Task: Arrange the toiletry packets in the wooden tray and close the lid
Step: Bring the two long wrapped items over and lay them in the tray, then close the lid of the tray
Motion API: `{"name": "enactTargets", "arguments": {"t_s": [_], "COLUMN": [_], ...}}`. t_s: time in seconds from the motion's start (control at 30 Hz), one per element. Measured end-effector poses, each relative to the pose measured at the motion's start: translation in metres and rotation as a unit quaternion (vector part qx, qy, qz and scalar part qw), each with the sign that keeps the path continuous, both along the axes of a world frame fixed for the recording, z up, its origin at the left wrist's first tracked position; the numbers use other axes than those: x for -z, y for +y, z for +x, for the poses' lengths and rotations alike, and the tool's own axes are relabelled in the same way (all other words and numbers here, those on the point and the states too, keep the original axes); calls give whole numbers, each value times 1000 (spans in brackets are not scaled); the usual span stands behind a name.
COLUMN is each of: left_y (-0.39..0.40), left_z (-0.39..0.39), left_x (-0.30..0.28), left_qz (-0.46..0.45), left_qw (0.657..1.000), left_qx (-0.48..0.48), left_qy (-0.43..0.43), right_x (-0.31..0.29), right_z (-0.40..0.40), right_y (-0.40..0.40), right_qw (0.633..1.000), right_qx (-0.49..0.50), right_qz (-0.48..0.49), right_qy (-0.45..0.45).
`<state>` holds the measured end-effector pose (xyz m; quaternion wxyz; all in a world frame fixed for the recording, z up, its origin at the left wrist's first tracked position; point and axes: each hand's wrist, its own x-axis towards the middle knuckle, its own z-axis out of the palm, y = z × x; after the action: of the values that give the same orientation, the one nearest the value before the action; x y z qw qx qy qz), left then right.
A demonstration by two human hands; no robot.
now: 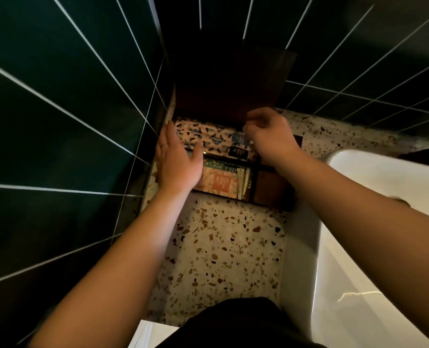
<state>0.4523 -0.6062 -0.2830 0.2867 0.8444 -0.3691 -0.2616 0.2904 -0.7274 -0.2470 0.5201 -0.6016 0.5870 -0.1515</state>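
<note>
A dark wooden tray sits in the corner of the terrazzo counter, its lid standing open against the wall. Patterned packets fill the back compartment; an orange packet and slim sachets lie in the front left one. The front right compartment shows bare wood. My left hand lies flat with spread fingers over the tray's left side. My right hand hovers over the back right, fingers pinched near a small blue packet; whether it grips the packet is unclear.
Dark green tiled walls close in on the left and behind. A white sink basin sits right of the tray. Terrazzo countertop stretches in front of the tray toward my body.
</note>
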Motion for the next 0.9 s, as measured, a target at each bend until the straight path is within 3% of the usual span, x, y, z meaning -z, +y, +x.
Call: {"name": "enactTargets", "arguments": {"t_s": [0.13, 0.3, 0.57, 0.9], "left_y": [-29, -58, -69, -37], "left_z": [6, 20, 29, 19], "left_x": [-18, -31, -34, -45], "left_qz": [-61, -106, -122, -164], "left_qw": [991, 969, 959, 916], "left_qx": [-28, -57, -50, -124], "left_qy": [118, 216, 250, 345], "right_x": [-9, -21, -26, -32], "right_z": [-12, -8, -5, -28], "right_y": [-11, -19, -14, 14], "right_qw": [994, 991, 990, 962], "right_qx": [94, 113, 101, 186], "right_qz": [34, 62, 77, 116], "right_qy": [-40, -39, -67, -160]}}
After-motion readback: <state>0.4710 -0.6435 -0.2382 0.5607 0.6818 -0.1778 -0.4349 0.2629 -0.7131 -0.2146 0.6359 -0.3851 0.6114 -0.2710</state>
